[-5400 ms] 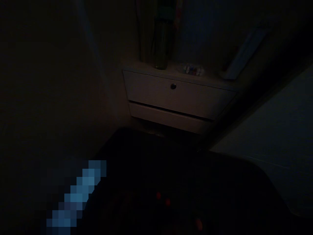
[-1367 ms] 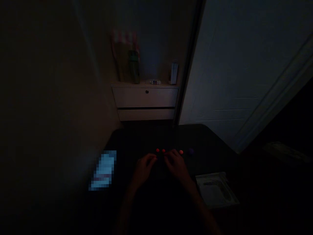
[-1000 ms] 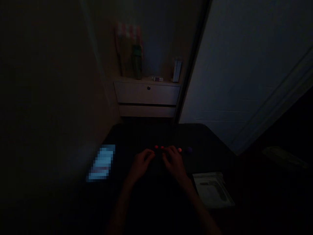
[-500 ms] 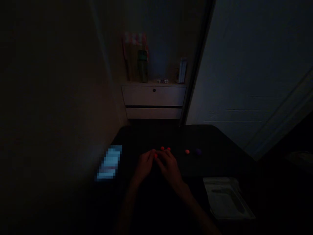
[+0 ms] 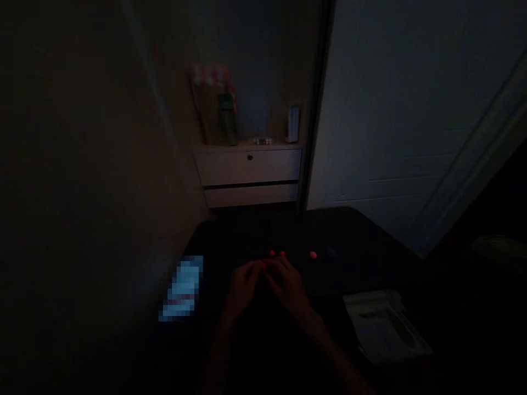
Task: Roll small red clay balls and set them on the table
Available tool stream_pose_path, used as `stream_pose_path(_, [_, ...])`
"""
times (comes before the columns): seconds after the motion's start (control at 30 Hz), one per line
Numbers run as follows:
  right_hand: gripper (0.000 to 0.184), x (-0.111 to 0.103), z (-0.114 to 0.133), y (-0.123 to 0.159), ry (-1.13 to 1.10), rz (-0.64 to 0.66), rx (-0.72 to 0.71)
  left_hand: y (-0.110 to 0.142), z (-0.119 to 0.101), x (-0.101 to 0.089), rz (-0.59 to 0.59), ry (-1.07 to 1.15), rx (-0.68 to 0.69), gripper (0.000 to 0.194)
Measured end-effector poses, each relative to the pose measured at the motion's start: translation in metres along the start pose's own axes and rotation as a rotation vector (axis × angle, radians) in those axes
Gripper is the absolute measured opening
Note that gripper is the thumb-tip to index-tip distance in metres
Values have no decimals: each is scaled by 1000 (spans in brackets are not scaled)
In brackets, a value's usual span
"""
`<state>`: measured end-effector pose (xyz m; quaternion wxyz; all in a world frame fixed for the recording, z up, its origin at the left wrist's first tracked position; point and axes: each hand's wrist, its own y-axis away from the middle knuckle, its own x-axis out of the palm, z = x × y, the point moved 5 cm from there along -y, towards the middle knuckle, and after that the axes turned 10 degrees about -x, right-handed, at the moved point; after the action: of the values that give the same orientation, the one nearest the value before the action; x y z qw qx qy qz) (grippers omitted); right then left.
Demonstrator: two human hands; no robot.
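Between both hands (image 5: 242, 284) (image 5: 290, 286), red ball (image 5: 264, 266), pinched narrowly

Above the surface (image 5: 255, 231), the left hand (image 5: 242, 284) and right hand (image 5: 291, 284) partly hide a red piece (image 5: 264, 266); both forearms (image 5: 222, 336) are cut off at the bottom edge. At the surface's left side, a panel (image 5: 181, 288) is pixelated past reading. Beyond the surface, a checked cloth (image 5: 209, 74) is blurred.

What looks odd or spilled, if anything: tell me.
The bright blue patch left of the left hand looks odd: it breaks into coarse squares, hiding its detail. No spill or damage stands out, though much is dark.
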<state>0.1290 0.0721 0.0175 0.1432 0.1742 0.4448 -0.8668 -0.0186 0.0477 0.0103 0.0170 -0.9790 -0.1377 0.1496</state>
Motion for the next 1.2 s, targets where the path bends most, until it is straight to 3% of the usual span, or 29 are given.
stream_pose_path(0.23, [19,-3,2,-1,-1,5,21,2,-3,0,-33,-26,-52,57])
stream_pose_path(0.4, [16,-2,-4,1,11,-22,34,0,-5,1,-13,-16,-8,43])
stream_pose_path(0.6, [30,1,-4,2,-5,8,30,1,-5,0,7,-40,17,39])
stream_pose_path(0.93, [19,-4,-4,2,24,-22,32,2,-9,5,61,-17,15,31])
stream_pose_path(1.2, [24,-1,4,2,32,0,-2,3,-6,2,2,-37,-9,53])
